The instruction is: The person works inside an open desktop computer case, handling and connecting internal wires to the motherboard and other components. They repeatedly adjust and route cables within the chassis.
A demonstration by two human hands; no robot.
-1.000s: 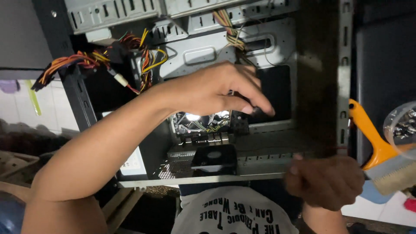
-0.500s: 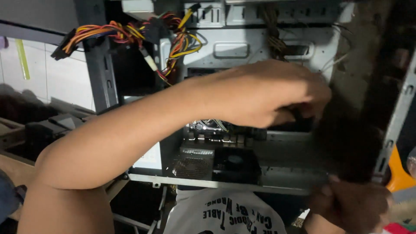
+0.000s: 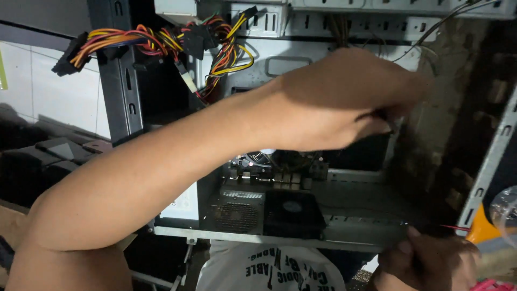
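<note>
Head camera view looks down into an opened computer case [image 3: 334, 237], its grey metal frame lying on its side with the bottom rim toward the person. Reaching across from the lower left, the left hand [image 3: 344, 102] goes deep inside, fingers [image 3: 390, 116] curled together around something small and dark near the back wall; what they pinch is blurred, so I cannot tell whether they truly grip it. At the lower right corner of the case, the right hand [image 3: 431, 264] closes on the rim, steadying it. A bundle of coloured cables [image 3: 161, 43] hangs at the upper left, and a small black fan [image 3: 293, 213] sits near the bottom rim. Judging from this, the reach goes best with the case braced firmly, the forearm clear of the cables, and small finger motions.
</note>
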